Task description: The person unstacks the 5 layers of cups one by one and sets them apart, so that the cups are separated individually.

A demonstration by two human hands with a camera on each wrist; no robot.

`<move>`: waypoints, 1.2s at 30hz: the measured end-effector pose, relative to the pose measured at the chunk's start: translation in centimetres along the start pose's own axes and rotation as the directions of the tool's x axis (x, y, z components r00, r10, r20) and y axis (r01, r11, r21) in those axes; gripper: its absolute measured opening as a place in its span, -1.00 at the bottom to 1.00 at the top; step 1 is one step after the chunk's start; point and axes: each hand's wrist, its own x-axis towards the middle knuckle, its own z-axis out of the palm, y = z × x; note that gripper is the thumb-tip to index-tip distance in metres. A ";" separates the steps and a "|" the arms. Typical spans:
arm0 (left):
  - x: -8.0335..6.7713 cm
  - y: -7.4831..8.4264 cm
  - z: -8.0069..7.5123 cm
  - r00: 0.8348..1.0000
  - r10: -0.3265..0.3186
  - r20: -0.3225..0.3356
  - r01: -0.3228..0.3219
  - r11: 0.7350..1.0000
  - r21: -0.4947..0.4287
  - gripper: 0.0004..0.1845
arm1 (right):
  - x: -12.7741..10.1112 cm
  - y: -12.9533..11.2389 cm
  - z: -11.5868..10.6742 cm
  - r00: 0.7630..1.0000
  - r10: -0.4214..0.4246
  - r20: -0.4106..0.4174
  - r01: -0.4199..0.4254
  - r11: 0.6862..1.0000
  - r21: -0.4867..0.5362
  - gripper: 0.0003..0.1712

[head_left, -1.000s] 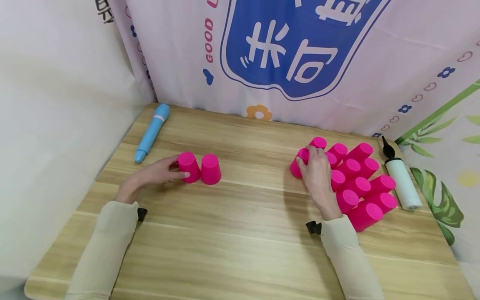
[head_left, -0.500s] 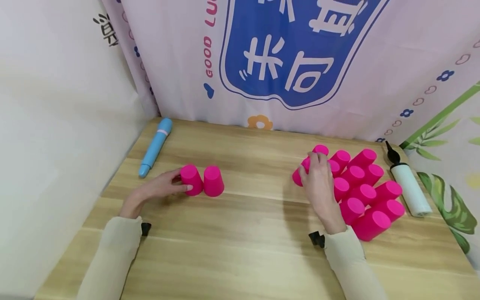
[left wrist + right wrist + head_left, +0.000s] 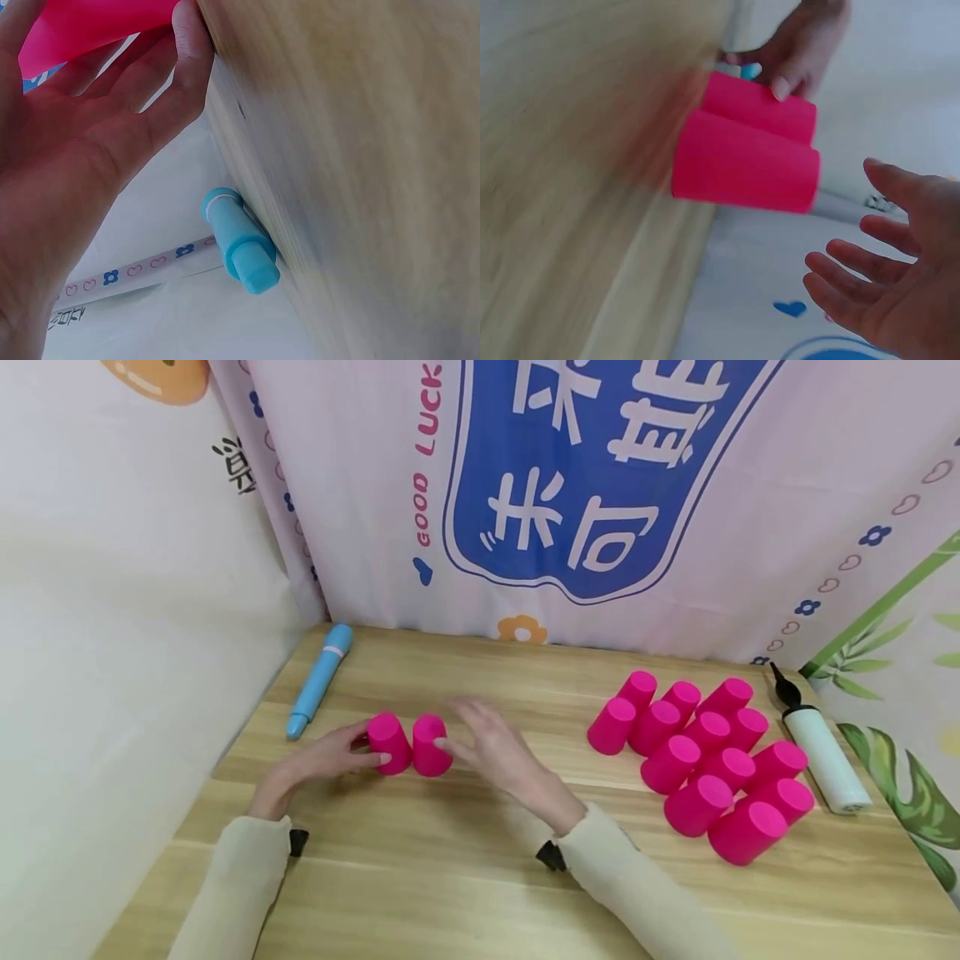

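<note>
Two pink cups stand upside down side by side at the left of the table. My left hand [image 3: 330, 755] grips the left cup [image 3: 388, 745], its thumb across the front and its fingers behind. Beside it is the right cup [image 3: 431, 747], partly overlapped by my right thumb in the head view. My right hand [image 3: 498, 756] is blurred there. In the right wrist view the right hand [image 3: 900, 262] has its fingers spread and apart from the nearer cup [image 3: 746, 161], with nothing in it.
Several more pink cups [image 3: 671, 764] stand upside down in a cluster on the right of the wooden table [image 3: 420, 877]. Beyond them lies a white and black hand pump [image 3: 825, 760]. A light blue cylindrical tube [image 3: 320, 681] lies at the back left, near the wall.
My right hand has let go of a cup at the cluster's left edge and moved left to the pair. The left hand keeps its grip. The head view has tilted up.
</note>
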 end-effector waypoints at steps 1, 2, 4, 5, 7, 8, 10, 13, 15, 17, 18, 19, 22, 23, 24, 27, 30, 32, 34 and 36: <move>0.0 -0.1 0.0 1.000 -0.004 0.003 0.004 1.000 -0.009 -0.30 | 0.4 -0.2 0.6 1.000 0.005 0.030 -0.006 1.000 0.010 -0.45; 0.0 -0.1 0.1 1.000 -0.010 0.003 0.010 1.000 -0.024 -0.30 | 0.8 -0.4 1.1 0.998 0.014 0.055 -0.014 1.000 0.005 -0.43; -0.1 -0.2 0.1 1.000 -0.010 0.005 0.010 0.999 -0.039 -0.31 | 1.4 -0.6 1.9 0.995 0.029 0.091 -0.029 1.000 -0.008 -0.45; -0.1 -0.2 0.1 1.000 -0.007 0.006 0.007 0.999 -0.042 -0.31 | 1.6 -0.7 2.2 0.994 0.041 0.105 -0.040 0.999 -0.018 -0.47; 0.0 -0.2 0.1 1.000 -0.003 0.006 0.004 0.999 -0.050 -0.33 | 1.8 -0.7 2.7 0.991 0.056 0.123 -0.051 0.998 -0.042 -0.47; 0.0 -0.2 0.2 1.000 -0.003 0.006 0.003 0.998 -0.055 -0.33 | 1.8 -0.7 2.9 0.990 0.060 0.129 -0.053 0.997 -0.051 -0.48; 0.0 -0.2 0.3 1.000 -0.004 0.006 0.004 0.998 -0.057 -0.33 | 1.7 -0.6 3.2 0.990 0.057 0.128 -0.049 0.997 -0.062 -0.48; 0.1 -0.2 0.4 1.000 -0.005 0.000 0.005 0.999 -0.054 -0.34 | 1.6 -0.6 3.6 0.993 0.038 0.115 -0.029 0.997 -0.076 -0.46; 0.1 -0.2 0.3 1.000 -0.005 -0.003 0.005 0.999 -0.050 -0.35 | 1.5 -0.5 3.7 0.994 0.038 0.107 -0.031 0.997 -0.071 -0.47; 0.0 -0.2 0.2 1.000 -0.006 -0.004 0.005 0.999 -0.047 -0.35 | 1.5 -0.6 3.5 0.994 0.056 0.098 -0.050 0.997 -0.062 -0.48; 0.0 -0.2 0.2 1.000 -0.006 -0.004 0.006 0.999 -0.047 -0.35 | 1.4 -0.5 3.4 0.994 0.067 0.091 -0.062 0.997 -0.056 -0.48; 0.0 -0.1 0.2 1.000 -0.005 -0.003 0.005 0.999 -0.047 -0.34 | 1.3 -0.4 3.2 0.994 0.075 0.079 -0.071 0.996 -0.052 -0.48; -0.1 -0.1 0.1 1.000 0.002 -0.003 -0.002 0.999 -0.038 -0.34 | 0.6 0.0 1.9 0.996 0.085 0.018 -0.083 0.995 -0.057 -0.49; -0.1 -0.1 0.2 1.000 0.004 -0.005 -0.004 0.999 -0.038 -0.35 | 0.2 0.3 1.3 0.997 0.083 -0.009 -0.083 0.995 -0.062 -0.49; -0.1 -0.1 0.2 1.000 0.007 -0.007 -0.007 0.999 -0.039 -0.35 | -0.2 0.5 0.6 0.996 0.083 -0.036 -0.086 0.994 -0.067 -0.49; -0.2 -0.1 0.2 1.000 0.014 -0.006 -0.014 0.999 -0.039 -0.35 | -1.5 1.4 -1.8 0.989 0.104 -0.105 -0.114 0.989 -0.089 -0.48; -0.1 -0.2 0.1 1.000 0.012 -0.004 -0.012 0.999 -0.040 -0.34 | -3.1 2.4 -4.5 0.977 0.149 -0.154 -0.167 0.980 -0.111 -0.46; 0.0 -0.3 0.1 1.000 0.009 -0.001 -0.009 0.999 -0.036 -0.34 | -4.3 3.1 -6.3 0.968 0.182 -0.175 -0.207 0.969 -0.138 -0.42; 0.1 -0.4 0.0 1.000 0.006 0.001 -0.006 0.999 -0.033 -0.34 | -5.5 3.7 -8.1 0.955 0.224 -0.195 -0.258 0.951 -0.172 -0.40; 0.3 -0.4 0.0 1.000 0.008 0.005 -0.007 1.000 -0.029 -0.34 | -6.7 4.2 -9.6 0.942 0.270 -0.201 -0.309 0.930 -0.199 -0.38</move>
